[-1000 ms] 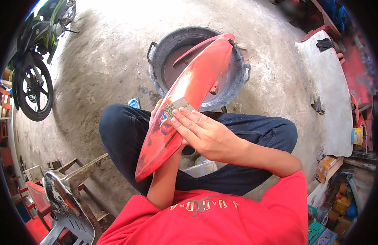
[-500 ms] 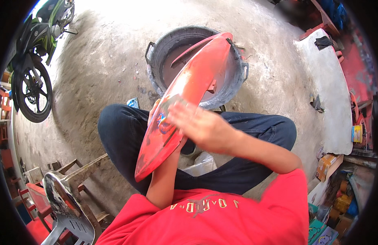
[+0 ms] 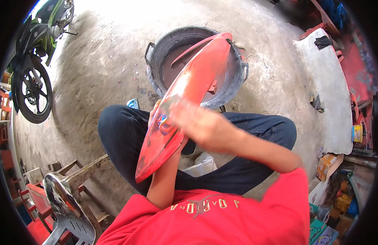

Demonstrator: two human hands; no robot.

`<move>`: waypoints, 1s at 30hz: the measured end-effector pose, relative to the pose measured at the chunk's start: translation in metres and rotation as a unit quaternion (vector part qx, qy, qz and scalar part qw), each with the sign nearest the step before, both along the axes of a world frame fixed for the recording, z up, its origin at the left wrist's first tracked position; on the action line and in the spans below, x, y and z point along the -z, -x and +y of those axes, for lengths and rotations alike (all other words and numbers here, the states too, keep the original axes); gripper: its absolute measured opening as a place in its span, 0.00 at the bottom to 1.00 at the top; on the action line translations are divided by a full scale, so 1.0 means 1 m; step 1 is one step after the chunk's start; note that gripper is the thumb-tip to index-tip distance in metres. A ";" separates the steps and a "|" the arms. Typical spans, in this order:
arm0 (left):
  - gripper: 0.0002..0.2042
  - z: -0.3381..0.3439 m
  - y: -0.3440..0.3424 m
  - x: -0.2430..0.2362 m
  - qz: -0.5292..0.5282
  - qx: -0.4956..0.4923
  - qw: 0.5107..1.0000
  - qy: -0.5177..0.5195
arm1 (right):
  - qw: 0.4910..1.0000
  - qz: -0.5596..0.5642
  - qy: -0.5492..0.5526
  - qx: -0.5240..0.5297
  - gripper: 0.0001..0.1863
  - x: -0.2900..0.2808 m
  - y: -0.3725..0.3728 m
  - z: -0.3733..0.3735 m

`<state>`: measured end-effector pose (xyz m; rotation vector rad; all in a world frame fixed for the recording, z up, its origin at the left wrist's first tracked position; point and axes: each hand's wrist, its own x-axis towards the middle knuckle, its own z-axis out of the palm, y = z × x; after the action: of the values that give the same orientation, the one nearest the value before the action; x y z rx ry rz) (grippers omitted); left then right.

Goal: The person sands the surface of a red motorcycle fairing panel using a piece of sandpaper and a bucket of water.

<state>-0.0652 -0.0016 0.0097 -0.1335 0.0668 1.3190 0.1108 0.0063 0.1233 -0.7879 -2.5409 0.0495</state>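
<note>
A long, curved red motorcycle body panel (image 3: 197, 77) lies slantwise from above my lap to over a round black tub (image 3: 154, 77). It has a coloured sticker and dull scuffed patches near its lower end. My left hand (image 3: 152, 113) supports the panel from beneath, its fingers curled over the left edge; the palm is hidden. Across the panel's middle, my right hand (image 3: 197, 124) presses down with fingers together, blurred by motion. A thin greyish sheet (image 3: 171, 102), perhaps sandpaper, shows faintly at its fingertips.
Cloudy liquid fills the bottom of the tub, which stands on the concrete floor (image 3: 103, 69). A motorcycle (image 3: 35, 77) is at the far left, a worn plastic chair (image 3: 70, 204) at the near left. Boxes (image 3: 330, 165) and clutter line the right side.
My right hand has shifted slightly over the panel, and the greyish sheet shows less clearly. The panel and my left hand stay almost in place.
</note>
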 end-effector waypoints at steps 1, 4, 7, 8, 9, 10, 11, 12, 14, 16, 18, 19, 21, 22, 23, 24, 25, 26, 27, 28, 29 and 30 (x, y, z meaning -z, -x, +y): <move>0.20 0.000 0.002 0.011 0.073 -0.047 0.996 0.009 | 0.999 0.011 0.033 -0.033 0.24 0.000 0.008 -0.011; 0.20 0.000 -0.015 -0.050 0.126 0.009 0.987 0.101 | 0.996 0.016 0.041 0.084 0.24 0.021 -0.024 0.025; 0.21 0.003 -0.003 -0.010 0.083 0.025 0.993 0.081 | 1.000 0.007 0.010 0.026 0.24 0.007 -0.003 0.011; 0.22 0.012 0.010 0.008 0.068 0.072 0.994 0.043 | 0.999 0.017 0.009 -0.047 0.24 0.000 0.006 -0.003; 0.22 0.021 0.021 0.026 0.055 0.121 0.991 0.002 | 0.998 0.029 0.043 -0.048 0.24 -0.004 0.006 -0.010; 0.22 0.021 0.028 0.030 0.064 0.122 0.991 0.004 | 0.997 0.038 0.043 -0.047 0.24 0.001 0.000 0.000; 0.23 0.017 0.032 0.035 0.052 0.131 0.990 -0.004 | 0.998 0.023 0.042 0.032 0.23 0.010 -0.016 0.020; 0.23 0.014 0.032 0.039 0.034 0.137 0.990 -0.014 | 0.993 0.001 0.038 0.109 0.23 0.017 -0.028 0.034; 0.24 0.013 0.034 0.044 -0.002 0.144 0.989 -0.040 | 0.993 0.005 0.049 0.110 0.23 0.019 -0.020 0.025; 0.25 0.018 0.025 0.038 -0.032 0.142 0.988 -0.055 | 0.999 0.012 0.010 -0.045 0.23 0.000 0.006 -0.014; 0.25 0.013 0.009 0.008 -0.029 0.139 0.989 -0.048 | 0.999 0.028 0.036 -0.018 0.23 0.003 -0.008 0.001; 0.24 0.001 -0.008 -0.013 0.119 0.050 0.992 0.000 | 0.997 0.026 0.056 0.046 0.24 0.017 -0.022 0.022; 0.23 -0.001 -0.017 -0.041 0.181 -0.015 0.978 0.105 | 0.991 0.007 0.092 0.094 0.26 0.013 -0.026 0.034; 0.23 0.001 -0.013 -0.031 0.179 -0.013 0.978 0.104 | 0.997 0.027 0.047 0.047 0.25 0.011 -0.013 0.012; 0.22 0.005 -0.006 -0.017 0.152 -0.009 0.985 0.084 | 0.998 0.033 0.048 -0.010 0.24 0.002 0.002 -0.008; 0.21 0.008 0.000 -0.013 0.130 0.001 0.989 0.067 | 0.996 0.044 0.053 -0.061 0.24 -0.001 0.009 -0.022; 0.20 0.013 0.004 -0.011 0.001 0.071 0.992 -0.108 | 0.997 0.025 0.035 -0.063 0.23 0.004 0.000 -0.012; 0.20 0.002 0.001 -0.009 0.049 0.019 0.998 -0.044 | 0.999 0.036 0.029 -0.020 0.23 0.005 -0.009 0.004; 0.21 -0.007 -0.004 -0.009 0.102 -0.028 0.994 0.020 | 0.999 0.038 0.033 -0.018 0.23 0.009 -0.015 0.014; 0.21 -0.006 0.002 -0.010 0.095 0.012 0.995 0.024 | 0.998 0.044 0.040 0.026 0.23 0.015 -0.018 0.020; 0.21 0.000 0.010 -0.014 0.087 0.051 0.995 0.024 | 0.995 0.050 0.044 0.069 0.23 0.017 -0.019 0.025; 0.22 0.008 0.014 -0.018 0.074 0.086 0.993 0.020 | 0.999 0.047 0.007 0.001 0.23 0.008 -0.007 0.008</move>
<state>-0.0797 0.0064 0.0280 -0.0609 0.2264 1.1536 0.1178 0.0144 0.1156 -0.7758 -2.4543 0.1018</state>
